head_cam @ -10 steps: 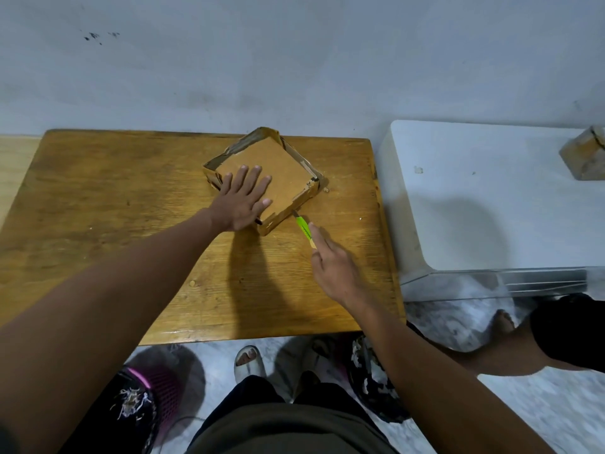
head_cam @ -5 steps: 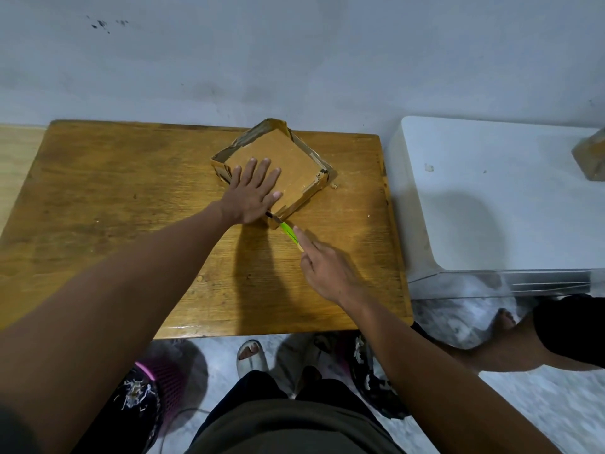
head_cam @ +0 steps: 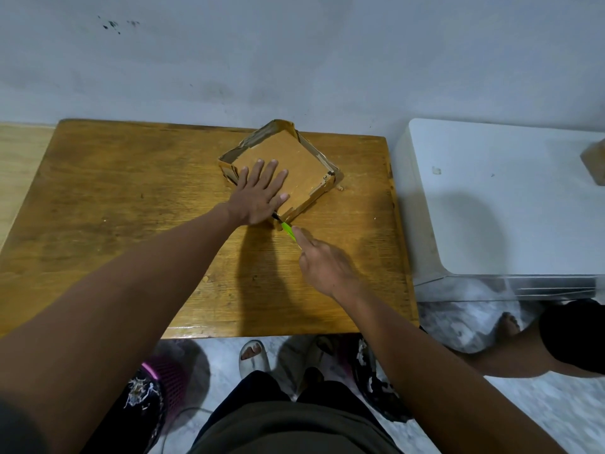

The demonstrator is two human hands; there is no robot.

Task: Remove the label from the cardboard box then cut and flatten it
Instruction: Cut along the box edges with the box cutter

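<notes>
Head view looks down on the cardboard box [head_cam: 288,165], far-centre on the wooden counter [head_cam: 114,208]. Left hand [head_cam: 262,194] presses flat on it, fingers spread; right hand [head_cam: 327,267] grips a green-handled cutter [head_cam: 288,231] at the near corner — blade just beside the left thumb, so a slip could nick it. No label or readable writing shows.

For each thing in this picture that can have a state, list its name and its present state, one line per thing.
cardboard box: open-topped, resting on the wooden table, not yet flattened.
left hand: fingers straight, pressing flat on the box.
right hand: gripping the green cutter.
green cutter: tip at the box's near corner.
second cardboard box: on the white surface, partly out of view.
</notes>
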